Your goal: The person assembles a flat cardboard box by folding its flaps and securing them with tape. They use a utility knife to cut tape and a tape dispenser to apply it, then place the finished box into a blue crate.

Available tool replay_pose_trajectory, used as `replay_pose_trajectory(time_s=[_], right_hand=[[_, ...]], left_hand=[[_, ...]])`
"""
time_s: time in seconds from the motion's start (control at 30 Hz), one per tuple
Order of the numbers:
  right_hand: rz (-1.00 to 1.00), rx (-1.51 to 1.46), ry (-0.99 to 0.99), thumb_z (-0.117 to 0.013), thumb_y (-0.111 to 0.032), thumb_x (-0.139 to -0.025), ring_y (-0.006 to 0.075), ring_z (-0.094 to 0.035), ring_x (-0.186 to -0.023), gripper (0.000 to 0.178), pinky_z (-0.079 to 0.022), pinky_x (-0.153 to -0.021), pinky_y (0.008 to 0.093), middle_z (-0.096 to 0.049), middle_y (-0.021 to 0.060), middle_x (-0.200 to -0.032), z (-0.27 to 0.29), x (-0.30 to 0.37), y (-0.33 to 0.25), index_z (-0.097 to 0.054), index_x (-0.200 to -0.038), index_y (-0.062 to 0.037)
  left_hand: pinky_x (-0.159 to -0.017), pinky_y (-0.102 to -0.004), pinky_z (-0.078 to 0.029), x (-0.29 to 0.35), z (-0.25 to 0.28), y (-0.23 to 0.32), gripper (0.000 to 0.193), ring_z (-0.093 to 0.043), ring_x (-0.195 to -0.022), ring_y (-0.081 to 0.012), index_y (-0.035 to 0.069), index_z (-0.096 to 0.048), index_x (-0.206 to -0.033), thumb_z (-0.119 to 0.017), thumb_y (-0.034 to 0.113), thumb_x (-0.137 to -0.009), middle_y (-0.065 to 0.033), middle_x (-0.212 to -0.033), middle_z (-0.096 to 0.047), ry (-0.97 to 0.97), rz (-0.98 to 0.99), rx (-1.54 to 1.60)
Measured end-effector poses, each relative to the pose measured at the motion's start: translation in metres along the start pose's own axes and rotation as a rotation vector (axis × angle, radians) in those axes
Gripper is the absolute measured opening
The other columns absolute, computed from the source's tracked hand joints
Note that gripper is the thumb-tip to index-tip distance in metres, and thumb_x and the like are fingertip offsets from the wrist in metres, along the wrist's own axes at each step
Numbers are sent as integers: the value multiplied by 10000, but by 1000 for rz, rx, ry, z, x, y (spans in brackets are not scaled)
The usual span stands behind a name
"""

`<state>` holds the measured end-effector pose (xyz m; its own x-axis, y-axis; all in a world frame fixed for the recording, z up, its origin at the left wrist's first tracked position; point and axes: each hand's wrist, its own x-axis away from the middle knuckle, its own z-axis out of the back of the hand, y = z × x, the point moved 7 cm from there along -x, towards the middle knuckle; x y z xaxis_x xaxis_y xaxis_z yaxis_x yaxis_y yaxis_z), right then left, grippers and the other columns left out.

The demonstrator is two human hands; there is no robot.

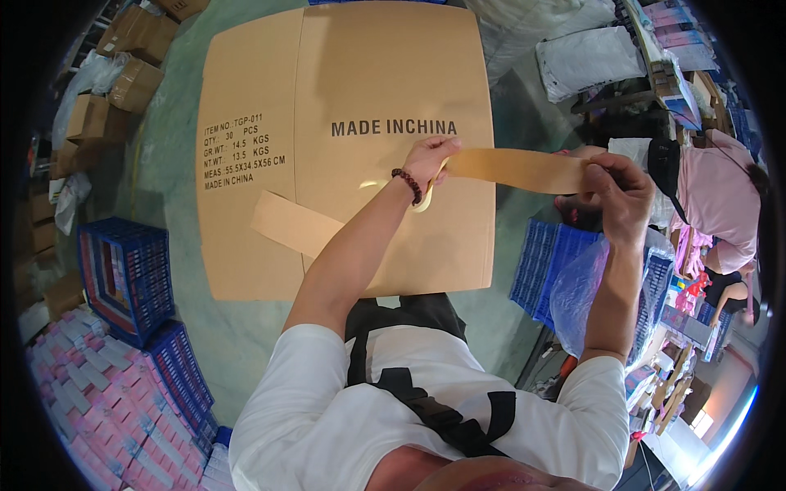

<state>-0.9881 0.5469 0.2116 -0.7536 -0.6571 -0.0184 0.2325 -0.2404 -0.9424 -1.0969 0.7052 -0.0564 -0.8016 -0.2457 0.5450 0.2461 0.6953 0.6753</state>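
Note:
A large flat piece of brown cardboard [393,74] with black printing and a crease lies in front of me. Over its right part, my left hand [430,166] is closed on a roll of tan packing tape [425,199], mostly hidden behind the fingers. A strip of the tape [524,170] stretches from there to the right, past the cardboard's edge. My right hand [620,192] pinches the strip's far end between thumb and fingers. Another tan strip [295,222] lies across the cardboard's lower left, partly covered by my left forearm.
Blue plastic crates [127,274] and pink-and-white boxes [123,409] stand at left. Brown cartons [135,82] are piled at far left. To the right are a blue crate [544,266] with clear plastic, a white sack [589,61] and a person in pink [720,196] near cluttered shelving.

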Motion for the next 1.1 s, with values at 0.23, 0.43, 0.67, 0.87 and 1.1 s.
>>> replay_pose_trajectory(time_s=[0.23, 0.43, 0.67, 0.87, 1.1], right_hand=[[-13, -2, 40, -692, -85, -815, 78, -579, -554, 140, -418, -457, 177, -639, 45, -758, 16, 1, 22, -646, -917, 0], [-61, -20, 37, -688, -75, -815, 72, -579, -552, 137, -417, -457, 175, -638, 40, -754, 15, 4, 23, -644, -915, 7], [-28, -103, 7, -669, -46, -819, 95, -589, -580, 137, -461, -484, 198, -638, 62, -773, 19, 14, 15, -637, -934, 22], [-6, -183, -19, -657, -33, -822, 120, -603, -599, 140, -495, -493, 225, -641, 90, -800, 26, 20, 16, -624, -934, 43], [-54, -163, 25, -644, -27, -822, 149, -604, -565, 120, -492, -482, 241, -637, 111, -784, 36, 25, 23, -613, -912, 45]], left_hand=[[-386, -225, -295, 28, 11, -22, 307, -357, -410, -79, 44, -508, -1122, -492, 292, -941, -131, -1002, -619, -138, 80, 75], [-396, -221, -284, 18, -2, -7, 698, -348, -432, -78, 71, -99, -1447, -524, 215, -912, -185, -1320, -451, -110, -11, 71], [-403, -212, -303, 16, -36, -18, 697, -348, -454, -77, 116, -118, -1451, -532, 234, -904, -184, -1313, -466, -241, 101, 111], [-405, -209, -314, 20, -49, -22, 524, -360, -453, -75, 148, -320, -1368, -546, 273, -912, -167, -1244, -523, -332, 51, 213], [-415, -216, -316, 11, -44, -17, 195, -375, -444, -94, 92, -568, -1070, -514, 210, -925, -138, -846, -595, -352, -60, 439]])
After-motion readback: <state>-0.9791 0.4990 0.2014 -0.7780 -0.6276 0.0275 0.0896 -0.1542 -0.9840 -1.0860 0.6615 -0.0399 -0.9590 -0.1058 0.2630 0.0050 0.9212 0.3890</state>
